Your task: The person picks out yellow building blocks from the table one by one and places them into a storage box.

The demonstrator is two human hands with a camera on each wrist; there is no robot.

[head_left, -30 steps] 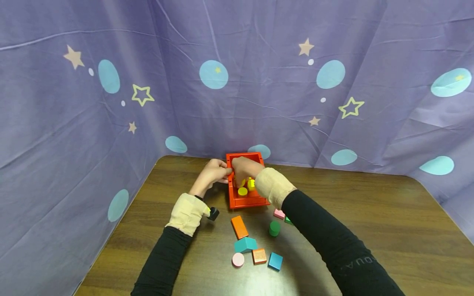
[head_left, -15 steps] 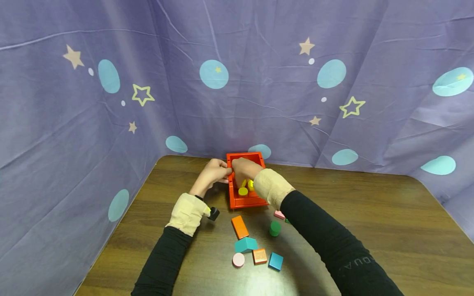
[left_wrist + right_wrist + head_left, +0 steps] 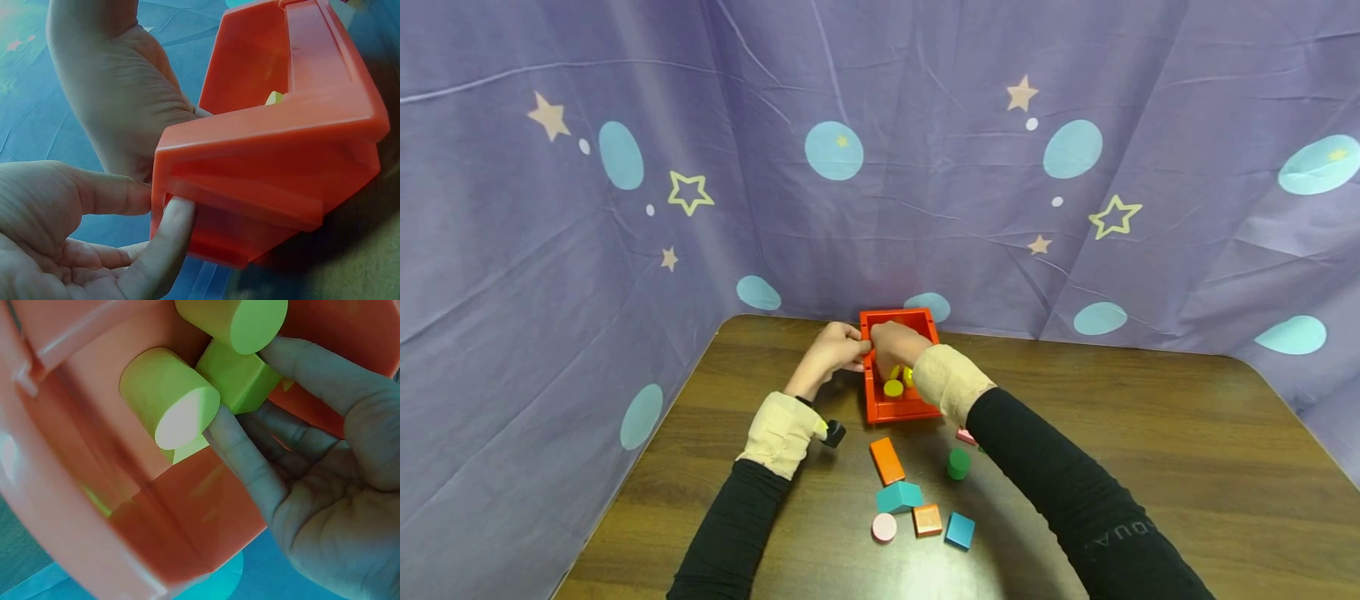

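A red plastic bin (image 3: pixel 904 410) stands at the back of the table. My left hand (image 3: pixel 829 354) pinches its left rim; in the left wrist view, the thumb meets the outer edge and a finger curls under the lip. My right hand (image 3: pixel 897 343) reaches down inside the bin. From the right wrist, its thumb and fingers close around a yellow angular block (image 3: pixel 240 378), between an upper yellow cylinder (image 3: pixel 259 325) and a lower yellow cylinder (image 3: pixel 184 415). The index fingertip touches the lower cylinder. Other fingertips are hidden behind the blocks.
In front of the bin lie an orange block (image 3: pixel 887 461), a teal roof-shaped block (image 3: pixel 899 497), a pink cylinder (image 3: pixel 883 528), an orange cube (image 3: pixel 927 520), a blue cube (image 3: pixel 960 531) and a green cylinder (image 3: pixel 958 464). A pink block (image 3: pixel 966 436) shows beside the right sleeve. A curtain hangs behind.
The right wrist has shifted slightly left and down, covering more of a yellow block and of the green and pink blocks beside the sleeve. The left hand stays on the rim.
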